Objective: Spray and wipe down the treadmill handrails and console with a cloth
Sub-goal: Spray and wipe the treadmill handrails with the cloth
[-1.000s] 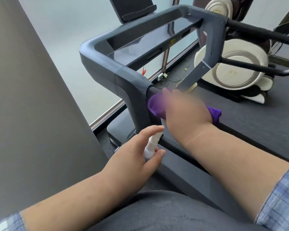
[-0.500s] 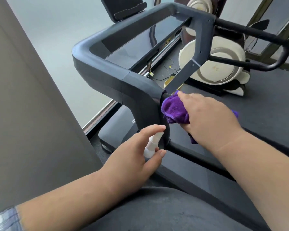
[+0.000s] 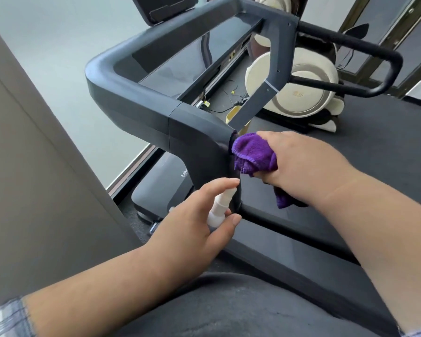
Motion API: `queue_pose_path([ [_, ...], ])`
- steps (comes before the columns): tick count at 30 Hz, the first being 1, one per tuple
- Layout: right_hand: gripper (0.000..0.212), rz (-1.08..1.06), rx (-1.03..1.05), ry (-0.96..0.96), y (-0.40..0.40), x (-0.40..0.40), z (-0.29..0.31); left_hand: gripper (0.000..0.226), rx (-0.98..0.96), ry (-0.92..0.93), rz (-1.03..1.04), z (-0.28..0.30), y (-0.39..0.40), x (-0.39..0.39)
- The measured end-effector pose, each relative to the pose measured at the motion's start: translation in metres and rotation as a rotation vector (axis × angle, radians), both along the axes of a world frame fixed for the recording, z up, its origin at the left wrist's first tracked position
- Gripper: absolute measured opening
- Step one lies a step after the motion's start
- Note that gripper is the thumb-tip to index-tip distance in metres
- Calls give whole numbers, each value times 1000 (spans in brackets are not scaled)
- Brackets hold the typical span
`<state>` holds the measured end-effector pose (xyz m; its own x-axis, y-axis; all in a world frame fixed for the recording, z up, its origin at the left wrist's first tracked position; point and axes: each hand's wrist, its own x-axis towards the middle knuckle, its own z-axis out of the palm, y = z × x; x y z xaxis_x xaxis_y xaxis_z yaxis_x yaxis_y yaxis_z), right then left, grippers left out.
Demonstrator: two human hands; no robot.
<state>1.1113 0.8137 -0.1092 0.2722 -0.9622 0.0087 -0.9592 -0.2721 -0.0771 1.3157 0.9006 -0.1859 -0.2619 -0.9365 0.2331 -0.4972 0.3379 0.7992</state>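
Note:
A dark grey treadmill frame (image 3: 136, 98) fills the middle, with its glossy console panel (image 3: 185, 64) and a tablet holder (image 3: 165, 8) at the top. My right hand (image 3: 299, 164) grips a purple cloth (image 3: 253, 154) wrapped round the near handrail, right where it joins the frame; the rail itself is hidden under the cloth. My left hand (image 3: 195, 222) holds a small white spray bottle (image 3: 220, 207), index finger over its nozzle, just below the cloth. The far black handrail loop (image 3: 365, 47) sits at upper right.
A grey wall panel (image 3: 34, 166) stands close on the left, with frosted glass (image 3: 58, 32) behind. The black treadmill deck (image 3: 387, 132) stretches right. A cream and black exercise machine (image 3: 299, 86) stands behind the frame, with loose cables (image 3: 229, 98) on the floor.
My right hand with the cloth slid back along the near handrail, then returned against the frame joint. The view shifted right. My left hand kept still on the spray bottle.

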Motion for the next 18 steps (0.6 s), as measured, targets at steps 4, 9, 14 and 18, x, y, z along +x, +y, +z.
queue_pose_path([
  [4,43,-45,-101,186,-2,13,-5,53,11,-8,-14,-2,2,6],
  [9,57,-77,-423,435,2,47,-39,53,7,-36,0,1,5,6],
  [14,75,14,-378,275,5,12,-36,52,-17,-42,-3,1,9,2],
  [18,86,-41,-380,271,28,-25,-41,52,-27,-40,7,-3,10,7],
])
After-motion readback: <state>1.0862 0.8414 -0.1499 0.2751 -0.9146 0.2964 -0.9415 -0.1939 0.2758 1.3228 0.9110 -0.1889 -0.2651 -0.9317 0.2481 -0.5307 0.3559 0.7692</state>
